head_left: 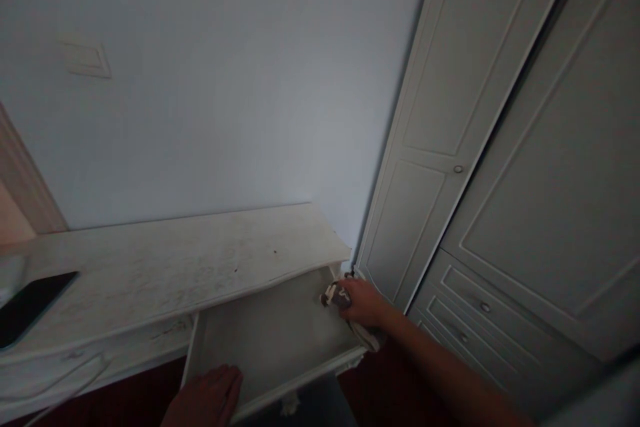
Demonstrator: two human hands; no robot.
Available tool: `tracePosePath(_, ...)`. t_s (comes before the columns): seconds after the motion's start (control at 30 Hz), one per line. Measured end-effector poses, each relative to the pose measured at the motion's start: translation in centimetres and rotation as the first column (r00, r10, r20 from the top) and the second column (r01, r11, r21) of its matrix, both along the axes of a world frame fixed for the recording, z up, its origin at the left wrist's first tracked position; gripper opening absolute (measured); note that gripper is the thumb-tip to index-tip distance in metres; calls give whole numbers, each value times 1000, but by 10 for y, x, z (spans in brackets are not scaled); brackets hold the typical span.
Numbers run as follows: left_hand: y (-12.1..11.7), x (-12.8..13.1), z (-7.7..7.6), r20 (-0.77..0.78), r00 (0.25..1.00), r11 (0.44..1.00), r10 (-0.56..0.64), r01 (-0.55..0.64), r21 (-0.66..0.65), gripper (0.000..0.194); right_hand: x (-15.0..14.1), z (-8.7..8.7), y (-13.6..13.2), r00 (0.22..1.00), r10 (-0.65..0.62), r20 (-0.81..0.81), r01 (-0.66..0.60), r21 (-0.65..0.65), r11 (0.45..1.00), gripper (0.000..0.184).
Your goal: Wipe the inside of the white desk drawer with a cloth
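Observation:
A white drawer (273,323) is pulled out from a worn white table (200,260), and its inside shows bare. My right hand (363,303) is closed round a crumpled greyish-brown cloth (367,337) at the drawer's right side wall. Part of the cloth pokes out past the fingertips on the inner side, and more of it hangs below the hand. My left hand (207,397) is at the front left corner of the drawer, fingers together and bent over its edge. The thumb is out of sight.
A dark phone or tablet (35,303) lies on the tabletop's left end. A white cable (75,380) hangs at lower left. White wardrobe doors (450,113) and drawers with round knobs stand close on the right. A light switch (85,59) is on the wall.

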State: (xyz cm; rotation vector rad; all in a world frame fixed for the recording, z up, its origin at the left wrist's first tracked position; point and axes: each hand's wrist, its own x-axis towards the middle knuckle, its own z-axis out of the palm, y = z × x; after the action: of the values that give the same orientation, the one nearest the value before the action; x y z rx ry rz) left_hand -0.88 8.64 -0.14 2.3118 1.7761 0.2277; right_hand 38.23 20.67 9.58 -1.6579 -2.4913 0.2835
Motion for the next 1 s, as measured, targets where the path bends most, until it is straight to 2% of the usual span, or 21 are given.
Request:
tracePosePath(0.1,1,-3,-6,28,1000,1000,-4,3,23,38,3,6,-12,1000,26,15,-25,-63,998,43)
tracePosePath(0.2,-1,-2,-6,39,999,999,3,-5,40,37,-4,7,-10,996,-15,90,20,-46,999,43)
tracePosePath(0.33,-4,5,8,29,1000,999,5,-7,48,43,-24,3,14,989,-97,112,94,37,995,51)
tracePosePath(0.47,-7,12,29,17,1000,1000,9,-9,-3,49,-39,-1,35,984,-160,72,152,113,982,44)
tracePosePath(0.57,-8,14,35,40,999,1000,30,-30,-5,51,-40,-4,38,982,-182,44,174,144,974,41)
tracePosePath(0.73,-4,12,26,63,996,998,62,-62,-16,44,-35,-11,32,983,-181,24,175,170,970,45)
tracePosePath(1.0,-3,9,11,34,997,997,72,-72,14,47,-39,-17,26,979,-203,7,197,217,956,40)
